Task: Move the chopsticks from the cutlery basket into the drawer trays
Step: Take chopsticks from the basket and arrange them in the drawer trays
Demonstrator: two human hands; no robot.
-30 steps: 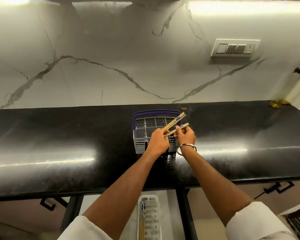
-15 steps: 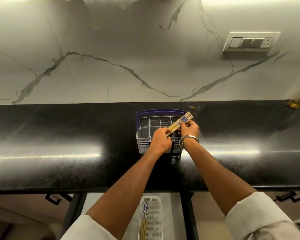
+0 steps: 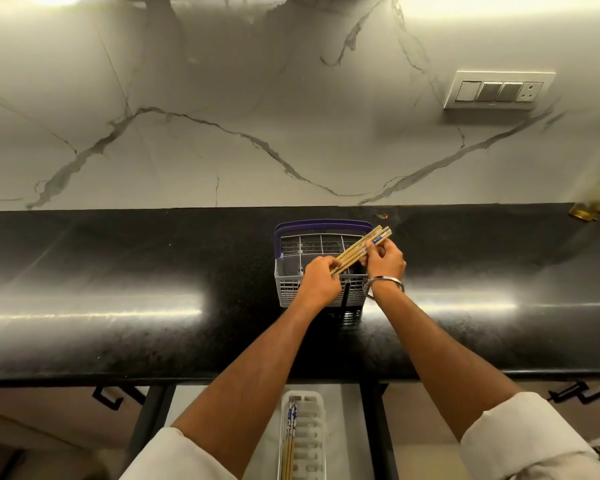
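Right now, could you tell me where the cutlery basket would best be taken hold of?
Grip the cutlery basket by its purple handle, reaching from above at the far side. That raised band spans the far rim and lies clear of both hands; the near rim sits under the left hand, right hand and chopsticks.

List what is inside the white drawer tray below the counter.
The white drawer tray holds a few chopsticks along its left side; the other slots look empty. Its near end is out of frame.

Chopsticks (image 3: 361, 249) gathered from splayed spread into one tight bundle over cutlery basket (image 3: 293, 289) — right hand (image 3: 383, 259) shifted up onto blue-patterned ends, left hand (image 3: 321, 280) now gripping lower ends.
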